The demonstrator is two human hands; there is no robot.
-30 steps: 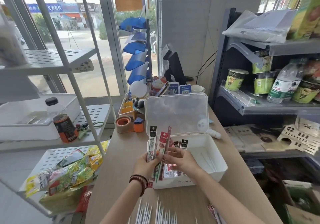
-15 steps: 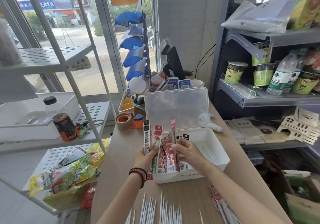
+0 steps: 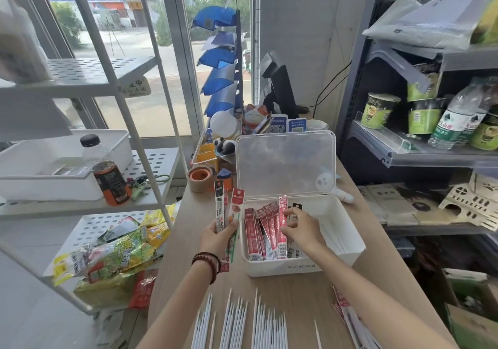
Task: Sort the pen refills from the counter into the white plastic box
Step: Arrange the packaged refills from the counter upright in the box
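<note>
1. A person's left hand [image 3: 219,236] grips two packaged refills [image 3: 226,211], one black-topped and one red-topped, holding them upright just left of the white plastic box [image 3: 347,243], which sits with its lid [image 3: 285,165] raised on the wooden counter [image 3: 283,289]
2. The right hand [image 3: 299,230] reaches into the box's left end, thumb and fingers pinching the rightmost red packet [image 3: 282,222] in a row of packets standing on end, leaning against one another
3. On the counter nearest the camera lie rows of loose white refills [image 3: 242,321], with a few more red packets [image 3: 342,305] beside the right forearm, none of them yet in the box
4. The packets appear light and thin, with glossy sleeves likely to bend and slip, so a pinch across the flat faces near mid-length looks surer than one at the printed top
5. The bare refills look slender, stiff and prone to roll, and are best gathered by their barrels, away from the fine tips
</note>
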